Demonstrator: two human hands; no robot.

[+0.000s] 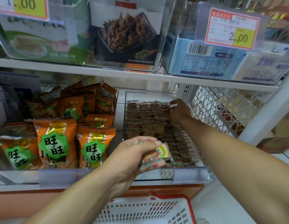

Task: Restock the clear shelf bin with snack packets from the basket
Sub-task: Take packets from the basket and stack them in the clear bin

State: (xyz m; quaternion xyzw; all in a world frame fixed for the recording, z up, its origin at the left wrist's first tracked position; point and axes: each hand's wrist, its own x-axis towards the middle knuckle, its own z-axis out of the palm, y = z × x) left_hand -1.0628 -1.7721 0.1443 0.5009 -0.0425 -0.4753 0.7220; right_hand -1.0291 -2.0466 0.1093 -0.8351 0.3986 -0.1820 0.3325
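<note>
A clear shelf bin (190, 172) on the lower shelf holds rows of small brown snack packets (147, 120) standing on edge. My left hand (134, 157) hovers at the bin's front edge, shut on a small stack of snack packets (156, 156) with yellow and green labels. My right hand (179, 110) reaches deep into the bin's far right corner, fingers pinching a packet at the back of the row. The white basket with a red rim (187, 199) sits below, at the bottom of the view; I see no packets in its visible part.
Orange snack bags (56, 143) fill the clear bin to the left. The upper shelf carries clear bins with boxes and price tags (232, 28). A white lattice panel (221, 109) and shelf post stand right of the bin.
</note>
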